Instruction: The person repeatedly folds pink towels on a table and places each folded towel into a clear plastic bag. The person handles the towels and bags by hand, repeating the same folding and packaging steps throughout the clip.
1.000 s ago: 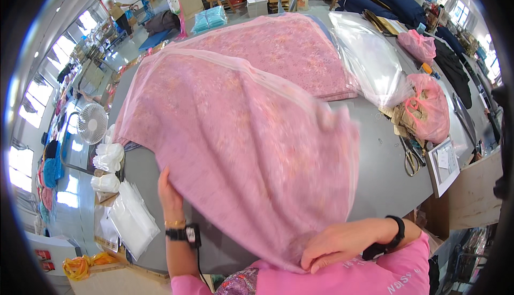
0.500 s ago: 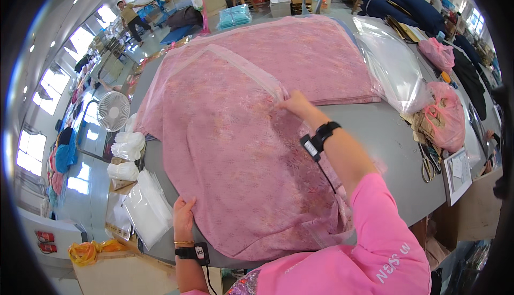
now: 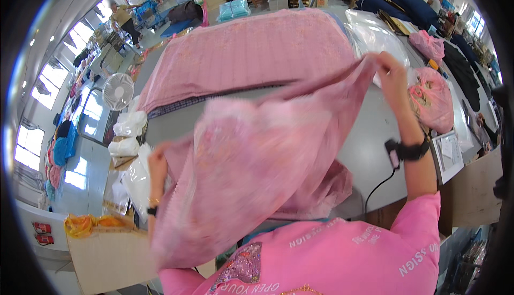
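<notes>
A pink patterned cloth (image 3: pixel 251 155) is stretched slantwise above the table's near part, its middle smeared by motion. My right hand (image 3: pixel 392 75), raised at the right, is closed on one end of it. At the left my left hand (image 3: pixel 158 166) grips the cloth's edge; its fingers are blurred and partly behind the fabric. Part of the cloth hangs between my arms toward my pink shirt, and a crumpled part rests near the table's front edge. Beyond it lies a flat stack of similar pink cloth (image 3: pixel 257 48), with dark checked fabric (image 3: pixel 198 102) showing beneath its near edge.
Clear plastic bags (image 3: pixel 375 35) lie at the table's far right, near a pink plastic bag (image 3: pixel 432 99) and a framed sheet (image 3: pixel 448 155). White plastic packets (image 3: pixel 131 180) and a white fan (image 3: pixel 118 91) are at the left. Another person (image 3: pixel 126 21) stands far back left.
The top pink cloth has been lifted off the stack and pulled toward me. My right hand went up and right with its end; my left hand rose and moved slightly left.
</notes>
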The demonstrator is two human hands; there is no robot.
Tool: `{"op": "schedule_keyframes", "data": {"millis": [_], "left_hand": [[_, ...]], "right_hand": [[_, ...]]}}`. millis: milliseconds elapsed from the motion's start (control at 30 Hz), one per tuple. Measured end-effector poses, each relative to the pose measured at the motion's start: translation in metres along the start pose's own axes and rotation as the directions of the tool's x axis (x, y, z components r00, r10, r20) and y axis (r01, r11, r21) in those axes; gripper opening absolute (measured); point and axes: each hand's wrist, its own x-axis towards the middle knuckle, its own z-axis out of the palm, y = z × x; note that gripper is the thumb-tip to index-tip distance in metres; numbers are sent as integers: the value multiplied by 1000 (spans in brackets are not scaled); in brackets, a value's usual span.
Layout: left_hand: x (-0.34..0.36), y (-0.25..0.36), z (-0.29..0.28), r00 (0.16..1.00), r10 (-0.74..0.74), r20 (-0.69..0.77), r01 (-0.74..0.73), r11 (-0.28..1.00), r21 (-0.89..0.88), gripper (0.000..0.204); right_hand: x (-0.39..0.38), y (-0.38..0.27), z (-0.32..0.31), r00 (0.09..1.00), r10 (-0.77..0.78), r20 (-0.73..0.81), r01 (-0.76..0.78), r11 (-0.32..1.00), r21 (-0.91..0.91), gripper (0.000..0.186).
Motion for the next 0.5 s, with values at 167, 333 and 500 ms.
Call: {"op": "schedule_keyframes", "data": {"millis": [167,333,500], "left_hand": [[79,162,-97,918,233,-320,-368,801,-472,33],[86,261,-163,808,276,-520,-537,707,-459,41],[96,289,-207,771,631,93,3,142,-990,46]], "right_hand": [[59,4,-54,964,-2,-264,114,906,408,26],[112,12,-139,968,-87,-236,197,847,494,36],[141,-22,-173,975,-162,-151,199,941,275,29]]}}
